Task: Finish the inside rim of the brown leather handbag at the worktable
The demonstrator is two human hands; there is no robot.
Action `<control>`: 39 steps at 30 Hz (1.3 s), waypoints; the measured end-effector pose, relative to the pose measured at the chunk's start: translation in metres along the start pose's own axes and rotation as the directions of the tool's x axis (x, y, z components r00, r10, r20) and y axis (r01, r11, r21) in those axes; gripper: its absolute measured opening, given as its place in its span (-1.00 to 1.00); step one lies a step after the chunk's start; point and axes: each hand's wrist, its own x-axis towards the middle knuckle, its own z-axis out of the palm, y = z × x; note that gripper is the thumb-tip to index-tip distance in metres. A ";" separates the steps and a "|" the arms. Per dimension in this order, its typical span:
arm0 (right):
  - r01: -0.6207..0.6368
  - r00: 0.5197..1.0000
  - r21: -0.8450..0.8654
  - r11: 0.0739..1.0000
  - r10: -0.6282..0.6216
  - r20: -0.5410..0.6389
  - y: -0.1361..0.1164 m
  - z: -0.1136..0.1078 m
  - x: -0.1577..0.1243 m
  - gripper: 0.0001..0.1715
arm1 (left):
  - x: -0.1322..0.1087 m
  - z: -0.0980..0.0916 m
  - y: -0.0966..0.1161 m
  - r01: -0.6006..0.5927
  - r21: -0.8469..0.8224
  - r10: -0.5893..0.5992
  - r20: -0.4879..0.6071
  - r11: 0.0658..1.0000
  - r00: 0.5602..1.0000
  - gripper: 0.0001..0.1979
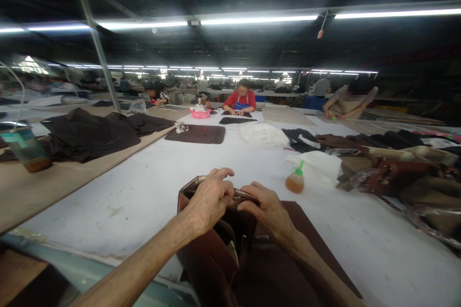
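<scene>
White tabletop (144, 177) spreads around our grip; dark cloth (90, 132) lies well left; our left hand (212, 196) and right hand (269, 207) hold the brown bag (207, 254) by its upper edge, its body below; beyond, rightward, stands an amber-filled bottle (295, 183).

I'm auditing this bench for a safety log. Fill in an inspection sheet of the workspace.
Surface: white tabletop, a few smudges.
Job's things: open brown bag in front of the wearer.
Clutter: green-topped bottle standing beyond the right hand; dark fabric pile at left; brown bags heaped at right.
Grippers: left hand over the bag's opening, its grip partly hidden; right hand pinching the bag's edge between fingers and thumb.
Cables: cord hanging by the ceiling lights; on the tabletop, nothing seen.
Surroundings: person in red working across the table.
</scene>
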 end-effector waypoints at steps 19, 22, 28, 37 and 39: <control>0.122 0.987 0.056 0.991 -0.115 -0.115 0.008 0.011 0.003 -0.79 | 0.008 0.009 -0.003 0.165 0.176 -0.156 -0.061 0.971 0.986 -0.91; 0.139 0.984 0.036 0.990 -0.134 -0.116 0.009 0.011 0.003 -0.79 | 0.008 0.008 -0.001 0.184 0.186 -0.177 -0.056 0.965 0.983 -0.89; 0.135 0.986 0.032 0.990 -0.131 -0.099 0.007 0.010 0.001 -0.76 | 0.008 0.010 -0.001 0.180 0.181 -0.166 -0.090 0.967 0.982 -0.88; 0.095 0.989 0.046 0.994 -0.089 -0.118 0.000 0.010 0.001 -0.74 | 0.008 0.013 -0.003 0.179 0.118 -0.166 -0.113 0.977 0.980 -0.87; 0.095 0.988 0.042 0.995 -0.089 -0.127 -0.001 0.010 0.001 -0.73 | 0.008 0.012 -0.003 0.184 0.112 -0.171 -0.110 0.977 0.979 -0.87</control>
